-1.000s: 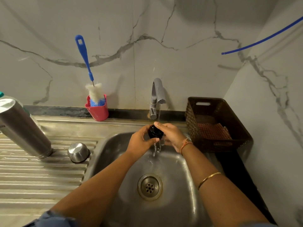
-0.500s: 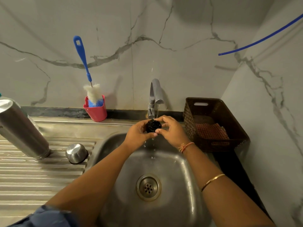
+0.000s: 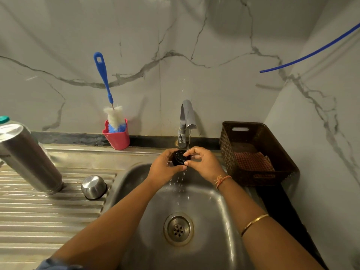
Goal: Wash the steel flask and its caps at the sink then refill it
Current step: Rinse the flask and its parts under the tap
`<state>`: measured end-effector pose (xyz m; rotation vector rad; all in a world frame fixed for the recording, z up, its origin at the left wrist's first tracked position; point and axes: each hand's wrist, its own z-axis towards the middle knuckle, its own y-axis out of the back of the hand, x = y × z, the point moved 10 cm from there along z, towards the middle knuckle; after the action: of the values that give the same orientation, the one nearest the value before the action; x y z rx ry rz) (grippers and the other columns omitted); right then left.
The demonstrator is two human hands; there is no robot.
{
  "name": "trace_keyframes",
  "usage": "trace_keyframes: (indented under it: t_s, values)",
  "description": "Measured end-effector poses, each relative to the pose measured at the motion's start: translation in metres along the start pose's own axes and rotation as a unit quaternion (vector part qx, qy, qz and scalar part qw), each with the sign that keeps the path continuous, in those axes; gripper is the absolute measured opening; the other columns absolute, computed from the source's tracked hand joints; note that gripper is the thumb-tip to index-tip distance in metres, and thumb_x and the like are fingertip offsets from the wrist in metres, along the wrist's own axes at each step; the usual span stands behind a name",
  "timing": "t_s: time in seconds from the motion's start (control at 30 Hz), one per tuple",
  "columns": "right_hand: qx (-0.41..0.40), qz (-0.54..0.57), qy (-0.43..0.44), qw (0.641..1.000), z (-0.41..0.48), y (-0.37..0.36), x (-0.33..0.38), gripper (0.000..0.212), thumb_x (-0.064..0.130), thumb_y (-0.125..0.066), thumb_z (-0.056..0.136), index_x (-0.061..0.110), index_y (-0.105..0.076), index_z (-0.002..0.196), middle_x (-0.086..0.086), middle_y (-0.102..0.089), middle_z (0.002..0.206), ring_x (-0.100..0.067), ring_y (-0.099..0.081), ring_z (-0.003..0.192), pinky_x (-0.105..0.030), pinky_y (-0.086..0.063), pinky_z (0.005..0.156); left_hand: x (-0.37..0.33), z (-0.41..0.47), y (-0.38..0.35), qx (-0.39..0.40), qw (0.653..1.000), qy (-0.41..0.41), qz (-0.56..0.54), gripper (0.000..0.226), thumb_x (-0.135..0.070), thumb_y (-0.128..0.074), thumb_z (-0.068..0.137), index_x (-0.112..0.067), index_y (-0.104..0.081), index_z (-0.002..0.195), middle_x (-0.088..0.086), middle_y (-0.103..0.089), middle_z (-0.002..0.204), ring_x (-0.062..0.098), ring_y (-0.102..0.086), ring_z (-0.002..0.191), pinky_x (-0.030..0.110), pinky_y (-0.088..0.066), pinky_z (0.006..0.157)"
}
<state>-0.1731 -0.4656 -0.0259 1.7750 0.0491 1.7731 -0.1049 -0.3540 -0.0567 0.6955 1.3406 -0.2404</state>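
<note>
- The black cap sits under the tap, in the running water, above the far edge of the sink.
- The left hand cups it, fingers curled round its left side.
- The right hand pinches its right edge between thumb and fingertips.
- The steel flask stands far left on the drainboard, the steel cap beside it.

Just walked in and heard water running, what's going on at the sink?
A person is rinsing a small black cap under the running tap, gripping it with the left hand and right hand over the sink. The steel flask and a steel cap sit on the drainboard to the left, untouched.
</note>
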Motion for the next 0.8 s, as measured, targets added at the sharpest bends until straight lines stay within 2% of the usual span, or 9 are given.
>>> trace_keyframes:
  t_s: [0.1,0.27,0.4,0.53,0.6,0.67,0.7,0.73,0.8]
  values:
    - [0.014,0.034,-0.04,0.999,-0.004,-0.003,-0.004,0.035,0.009,-0.073,0.078,0.015,-0.055,0.108,-0.005,-0.058,0.114,-0.017,-0.059,0.102,-0.014,-0.05,0.071,0.001,-0.004,0.0,-0.006,1.0,-0.01,0.013,0.052,-0.01,-0.082,0.07,-0.024,-0.054,0.112,-0.015,-0.061,0.101,0.009,-0.06,0.101,0.014,-0.046,0.082]
    - [0.005,-0.027,-0.076,0.997,-0.015,-0.009,-0.002,0.067,0.035,-0.077,0.074,0.017,-0.043,0.129,0.004,-0.05,0.109,-0.015,-0.055,0.101,-0.015,-0.047,0.071,-0.008,-0.015,-0.001,-0.031,0.998,-0.045,0.034,0.052,-0.009,-0.079,0.073,-0.023,-0.055,0.117,-0.013,-0.061,0.107,0.008,-0.058,0.106,0.016,-0.046,0.087]
    - [-0.038,-0.138,-0.058,0.988,-0.017,-0.006,0.004,0.05,0.035,-0.076,0.075,0.016,-0.053,0.115,-0.004,-0.057,0.109,-0.021,-0.057,0.101,-0.018,-0.044,0.069,-0.012,-0.018,-0.007,-0.019,0.995,-0.051,0.081,0.068,-0.01,-0.078,0.073,-0.021,-0.046,0.132,-0.005,-0.055,0.128,0.013,-0.05,0.122,0.026,-0.042,0.1]
    - [-0.179,-0.278,0.057,0.942,-0.031,0.022,0.038,0.057,0.039,-0.066,0.082,0.016,-0.047,0.13,-0.006,-0.051,0.125,-0.024,-0.052,0.112,-0.032,-0.05,0.085,0.004,-0.019,-0.004,-0.006,0.988,-0.003,0.157,0.099,-0.016,-0.084,0.069,-0.022,-0.024,0.147,0.001,-0.035,0.149,0.021,-0.032,0.137,0.036,-0.032,0.11]
    - [-0.16,-0.28,0.058,0.945,-0.035,0.018,0.026,0.058,0.038,-0.067,0.081,0.017,-0.048,0.131,-0.005,-0.054,0.127,-0.024,-0.05,0.116,-0.036,-0.049,0.091,0.015,-0.025,0.006,-0.021,0.984,0.029,0.172,0.093,-0.017,-0.081,0.072,-0.021,-0.026,0.147,0.005,-0.037,0.148,0.024,-0.035,0.136,0.039,-0.036,0.109]
    - [-0.039,-0.304,-0.019,0.952,-0.037,-0.004,-0.011,0.058,0.035,-0.069,0.08,0.018,-0.049,0.132,-0.004,-0.055,0.129,-0.024,-0.05,0.12,-0.035,-0.046,0.098,0.026,-0.033,0.011,-0.019,0.981,0.049,0.188,0.084,-0.018,-0.08,0.074,-0.02,-0.032,0.143,0.006,-0.041,0.144,0.024,-0.041,0.13,0.04,-0.041,0.106]
    - [-0.014,-0.315,-0.032,0.948,-0.043,-0.01,-0.019,0.059,0.034,-0.069,0.08,0.018,-0.048,0.133,-0.004,-0.053,0.131,-0.023,-0.049,0.121,-0.034,-0.043,0.101,0.032,-0.038,0.013,-0.015,0.978,0.054,0.199,0.08,-0.02,-0.079,0.074,-0.02,-0.035,0.141,0.006,-0.043,0.142,0.023,-0.044,0.128,0.038,-0.041,0.105]
    - [-0.027,-0.315,-0.023,0.948,-0.047,-0.009,-0.016,0.06,0.034,-0.068,0.081,0.017,-0.047,0.134,-0.004,-0.052,0.133,-0.023,-0.049,0.122,-0.033,-0.042,0.101,0.036,-0.043,0.016,-0.013,0.976,0.054,0.208,0.076,-0.021,-0.079,0.075,-0.02,-0.039,0.139,0.005,-0.044,0.141,0.022,-0.044,0.127,0.035,-0.04,0.105]
    - [-0.138,-0.272,0.072,0.95,-0.059,0.004,0.015,0.06,0.034,-0.068,0.082,0.015,-0.047,0.134,-0.006,-0.051,0.132,-0.022,-0.048,0.12,-0.033,-0.045,0.099,0.043,-0.054,0.02,-0.006,0.975,0.055,0.217,0.069,-0.022,-0.077,0.078,-0.02,-0.042,0.137,0.003,-0.044,0.141,0.02,-0.043,0.128,0.031,-0.037,0.105]
